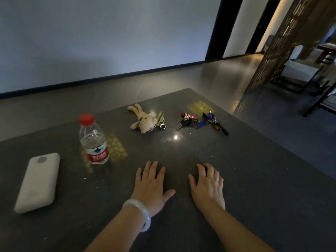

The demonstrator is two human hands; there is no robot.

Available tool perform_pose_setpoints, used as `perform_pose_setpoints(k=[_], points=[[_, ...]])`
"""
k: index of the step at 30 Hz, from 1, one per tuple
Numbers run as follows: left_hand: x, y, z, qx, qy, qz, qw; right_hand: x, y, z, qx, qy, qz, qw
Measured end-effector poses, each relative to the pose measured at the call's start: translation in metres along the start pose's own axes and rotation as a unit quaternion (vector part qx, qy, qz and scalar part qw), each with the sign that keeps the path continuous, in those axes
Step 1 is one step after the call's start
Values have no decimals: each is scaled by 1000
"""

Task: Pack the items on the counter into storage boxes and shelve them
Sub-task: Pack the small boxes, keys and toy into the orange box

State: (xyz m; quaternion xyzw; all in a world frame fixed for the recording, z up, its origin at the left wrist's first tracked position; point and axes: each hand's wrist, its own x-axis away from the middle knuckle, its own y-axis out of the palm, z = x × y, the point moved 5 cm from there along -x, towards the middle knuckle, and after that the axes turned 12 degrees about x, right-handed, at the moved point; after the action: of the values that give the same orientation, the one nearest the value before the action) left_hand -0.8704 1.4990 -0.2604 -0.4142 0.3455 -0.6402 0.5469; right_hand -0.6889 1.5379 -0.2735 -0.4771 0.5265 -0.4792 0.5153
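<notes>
Both hands lie flat, palms down, on the dark stone counter. My left hand, with a pale bangle on its wrist, and my right hand hold nothing, fingers spread. Left of them stands an upright water bottle with a red cap and red label. A white power bank lies flat at the far left. Beyond the hands lie a beige plush rabbit keychain and a bunch of keys with blue and black tags. No storage box is in view.
The counter's far edge drops to a grey floor in front of a pale wall. At the right stand a wooden lattice screen and dark-framed chairs.
</notes>
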Motion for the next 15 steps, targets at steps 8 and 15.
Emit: perform_pose_setpoints(k=[8,15], points=[[54,-72,-101,305,-314,321,840,1,0,0,14,5,-4,1000],[11,-104,-137,469,-210,380,769,1,-3,1,19,0,-6,1000]])
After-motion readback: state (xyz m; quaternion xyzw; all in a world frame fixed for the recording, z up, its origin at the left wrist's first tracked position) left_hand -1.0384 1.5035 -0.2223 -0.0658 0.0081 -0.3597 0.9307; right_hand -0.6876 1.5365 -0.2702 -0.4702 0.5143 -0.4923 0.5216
